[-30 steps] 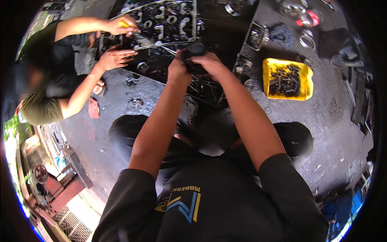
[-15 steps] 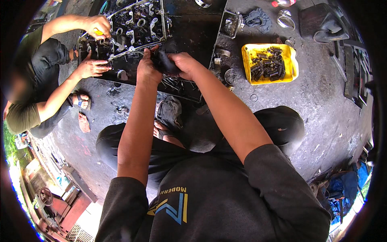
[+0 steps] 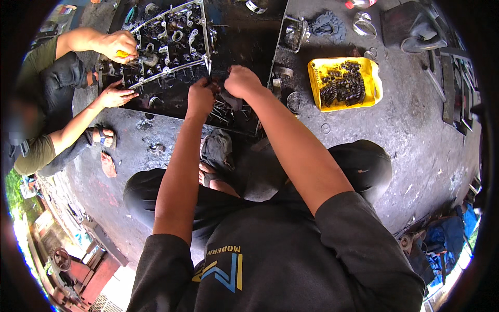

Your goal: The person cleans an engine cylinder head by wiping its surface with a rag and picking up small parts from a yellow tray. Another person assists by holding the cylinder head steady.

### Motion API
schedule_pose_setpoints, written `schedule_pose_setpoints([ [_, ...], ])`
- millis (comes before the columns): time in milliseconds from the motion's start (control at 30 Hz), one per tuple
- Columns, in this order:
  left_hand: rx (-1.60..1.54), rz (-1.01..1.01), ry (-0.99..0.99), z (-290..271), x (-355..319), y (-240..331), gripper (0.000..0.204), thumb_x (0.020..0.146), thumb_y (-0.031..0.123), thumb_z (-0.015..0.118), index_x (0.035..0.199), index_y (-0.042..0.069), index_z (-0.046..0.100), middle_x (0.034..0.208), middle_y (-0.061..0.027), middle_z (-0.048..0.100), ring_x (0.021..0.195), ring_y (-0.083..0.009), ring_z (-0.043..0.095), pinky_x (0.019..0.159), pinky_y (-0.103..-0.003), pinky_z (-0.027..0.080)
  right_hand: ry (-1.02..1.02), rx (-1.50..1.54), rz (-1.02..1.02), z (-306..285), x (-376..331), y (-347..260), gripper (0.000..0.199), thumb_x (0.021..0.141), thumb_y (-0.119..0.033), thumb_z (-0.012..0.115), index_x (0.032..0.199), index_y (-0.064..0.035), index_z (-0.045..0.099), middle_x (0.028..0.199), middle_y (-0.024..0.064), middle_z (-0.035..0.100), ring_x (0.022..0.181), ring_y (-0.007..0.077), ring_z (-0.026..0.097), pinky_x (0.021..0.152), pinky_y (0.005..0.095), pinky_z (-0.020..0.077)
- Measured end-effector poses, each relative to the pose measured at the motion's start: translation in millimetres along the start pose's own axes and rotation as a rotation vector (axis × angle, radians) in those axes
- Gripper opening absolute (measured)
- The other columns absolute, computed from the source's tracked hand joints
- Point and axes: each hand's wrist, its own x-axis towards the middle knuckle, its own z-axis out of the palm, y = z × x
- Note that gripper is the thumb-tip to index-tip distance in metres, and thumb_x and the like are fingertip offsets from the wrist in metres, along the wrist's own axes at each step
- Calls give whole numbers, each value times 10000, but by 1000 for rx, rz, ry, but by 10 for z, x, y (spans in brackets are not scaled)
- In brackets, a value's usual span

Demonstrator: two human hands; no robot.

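My left hand (image 3: pixel 201 96) is closed, with a thin shiny rod (image 3: pixel 209 67) rising from its fingertips, like the stem of an engine valve. Close on its right, my right hand (image 3: pixel 242 82) is curled into a fist around what looks like a dark rag (image 3: pixel 231 100), mostly hidden and hard to tell from the dark surface. Just below both hands, several engine valves (image 3: pixel 222 113) lie loose in a black tray (image 3: pixel 171 108). Beyond my left hand sits a metal cylinder head (image 3: pixel 174 36) with an oily, dark inside.
At left a co-worker's hand (image 3: pixel 119 48) holds a yellow-handled tool over the cylinder head; their other hand (image 3: pixel 115 96) rests by its edge. A yellow tray (image 3: pixel 378 86) of coil springs stands on the floor at right. A grey rag (image 3: pixel 328 26) and metal rings (image 3: pixel 364 26) lie beyond.
My hands, earlier together around the dark rag, have drawn apart slightly. My left hand has moved lower and the thin rod now shows above it. The co-worker's hands have shifted a little.
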Motion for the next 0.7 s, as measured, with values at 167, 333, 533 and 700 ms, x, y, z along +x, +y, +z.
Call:
schedule_pose_setpoints([
  [167, 173, 70, -200, -60, 77, -85, 218, 873, 103, 631, 1045, -25, 673, 876, -109, 707, 801, -168, 637, 752, -313, 475, 36, 326, -376, -149, -43, -137, 250, 753, -102, 677, 997, -45, 685, 988, 140, 689, 861, 214, 663, 787, 310, 511],
  [333, 107, 127, -306, -99, 35, -106, 193, 932, 78, 560, 1028, -55, 661, 909, -94, 705, 824, -168, 650, 766, -297, 478, -69, 265, -315, -285, -179, -234, 281, 736, -201, 739, 981, -74, 687, 934, 161, 677, 881, 296, 642, 804, 369, 497],
  [533, -1, 88, -220, -66, 128, -98, 175, 949, 89, 552, 1010, -38, 655, 871, -60, 690, 813, -146, 653, 740, -268, 479, -101, -283, -378, -773, -38, -453, 551, 743, -379, 754, 1144, -17, 644, 1113, 218, 651, 1058, 341, 626, 920, 407, 480],
  [700, 43, 150, -136, -5, 166, -196, 169, 954, 102, 555, 974, -22, 669, 850, -71, 687, 793, -138, 655, 712, -258, 478, -22, -488, -475, -1164, -131, 25, 211, 725, -128, 604, 903, -36, 671, 893, 198, 677, 896, 388, 650, 770, 466, 516],
])
